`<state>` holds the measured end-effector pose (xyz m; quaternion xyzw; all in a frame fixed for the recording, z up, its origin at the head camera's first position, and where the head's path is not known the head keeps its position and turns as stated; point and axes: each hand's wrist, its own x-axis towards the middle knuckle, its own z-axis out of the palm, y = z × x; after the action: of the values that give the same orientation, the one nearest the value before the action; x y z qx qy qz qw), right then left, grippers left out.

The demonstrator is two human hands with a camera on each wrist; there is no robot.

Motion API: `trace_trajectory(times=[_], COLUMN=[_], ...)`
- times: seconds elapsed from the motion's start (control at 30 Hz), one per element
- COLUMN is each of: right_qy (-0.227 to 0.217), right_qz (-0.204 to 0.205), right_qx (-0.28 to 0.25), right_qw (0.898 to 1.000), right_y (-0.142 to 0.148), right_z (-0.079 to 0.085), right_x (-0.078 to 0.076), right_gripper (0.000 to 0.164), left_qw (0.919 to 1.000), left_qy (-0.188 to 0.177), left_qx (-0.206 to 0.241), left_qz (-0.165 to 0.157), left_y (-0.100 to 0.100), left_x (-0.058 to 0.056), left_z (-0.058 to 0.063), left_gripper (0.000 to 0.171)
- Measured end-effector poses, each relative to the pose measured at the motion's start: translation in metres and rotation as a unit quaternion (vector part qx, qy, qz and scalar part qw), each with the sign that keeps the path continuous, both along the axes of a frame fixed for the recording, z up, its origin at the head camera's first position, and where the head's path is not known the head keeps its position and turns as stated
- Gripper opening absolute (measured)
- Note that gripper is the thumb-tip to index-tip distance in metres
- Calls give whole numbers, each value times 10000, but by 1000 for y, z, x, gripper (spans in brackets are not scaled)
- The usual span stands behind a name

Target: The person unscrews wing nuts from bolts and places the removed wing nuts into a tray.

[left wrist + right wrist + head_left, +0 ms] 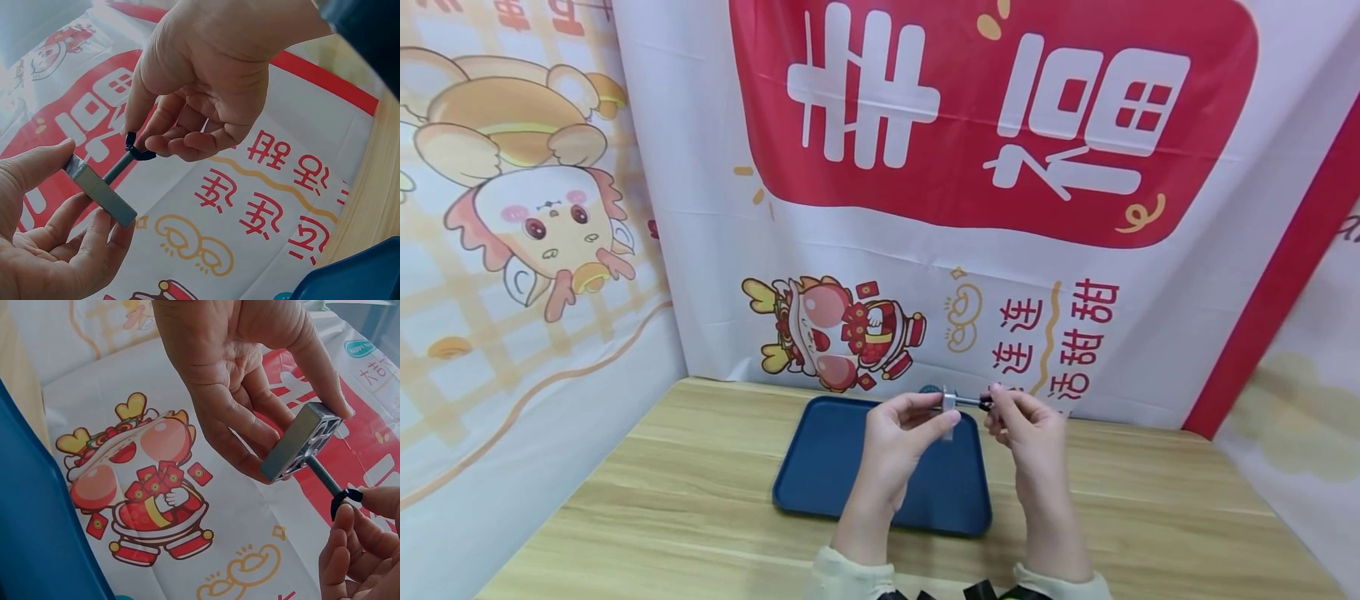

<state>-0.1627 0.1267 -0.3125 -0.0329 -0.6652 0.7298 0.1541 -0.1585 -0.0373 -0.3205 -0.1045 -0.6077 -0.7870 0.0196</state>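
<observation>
My left hand [887, 446] holds a small silver metal block [949, 402] between thumb and fingers, above the tray. A threaded wing bolt [970, 402] sticks out of the block's right side in the head view. My right hand [1033, 433] pinches the black winged end of this bolt with thumb and index finger. In the left wrist view the block [103, 192] shows its smooth edge, and the bolt's thread is visible between block and wings. Hollow recesses show on the bolt side of the block [299, 444] in the right wrist view.
A dark blue tray [827, 458] lies on the wood-grain table [700, 475] under my hands. Behind it hangs a white and red printed cloth [700, 250], with another printed cloth [550, 367] along the left side.
</observation>
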Motion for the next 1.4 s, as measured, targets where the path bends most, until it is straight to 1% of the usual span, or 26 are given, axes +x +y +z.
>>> trace_trajectory(times=[0.1, 0.2, 0.4, 0.47, 0.53, 0.63, 0.73, 1.07, 1.17, 1.23, 1.3, 1.4], right_qy=[-18, -7, 278, 349, 394, 445, 498, 910, 870, 731, 547, 301], right_qz=[101, 263, 656, 767, 848, 902, 917, 790, 722, 625, 468, 218], right_qx=[-26, 115, 418, 577, 800, 1177, 1453, 1648, 1605, 1439, 1121, 435], right_qw=[9999, 9996, 9966, 9948, 9924, 9879, 9839, 9790, 9805, 9849, 9911, 9984], right_y=[2, 4, 12, 14, 15, 17, 17, 17, 17, 16, 16, 15], right_z=[0, -1, -2, -2, -2, -3, -3, -5, -5, -4, -2, 0], right_x=[-1, -1, -1, -1, -1, 0, 0, -2, -2, -2, -1, -1], right_gripper=[21, 17, 10, 13, 22, 31, 32, 29, 28, 28, 26, 21], left_qw=[10000, 9999, 9999, 9999, 9999, 9999, 9999, 9999, 9999, 9999, 10000, 10000], left_qy=[23, 53, 85, 85, 76, 60, 50, 53, 50, 51, 47, 41], left_qx=[-41, -85, -104, -100, -102, -124, -144, -115, -103, -90, -81, -62], left_qz=[11, 30, 37, 23, 17, 28, 42, 39, 35, 31, 28, 33], left_y=[-1, -2, -1, -1, -1, -1, -1, -1, -1, -1, -1, 0], left_x=[0, -1, -1, -1, 0, 0, 1, 1, 1, 1, 1, 1], left_z=[-1, -2, -2, -2, -2, -1, -1, -1, -1, -1, -1, -1], left_gripper=[36, 36, 36, 36, 36, 36, 36, 35, 35, 35, 35, 35])
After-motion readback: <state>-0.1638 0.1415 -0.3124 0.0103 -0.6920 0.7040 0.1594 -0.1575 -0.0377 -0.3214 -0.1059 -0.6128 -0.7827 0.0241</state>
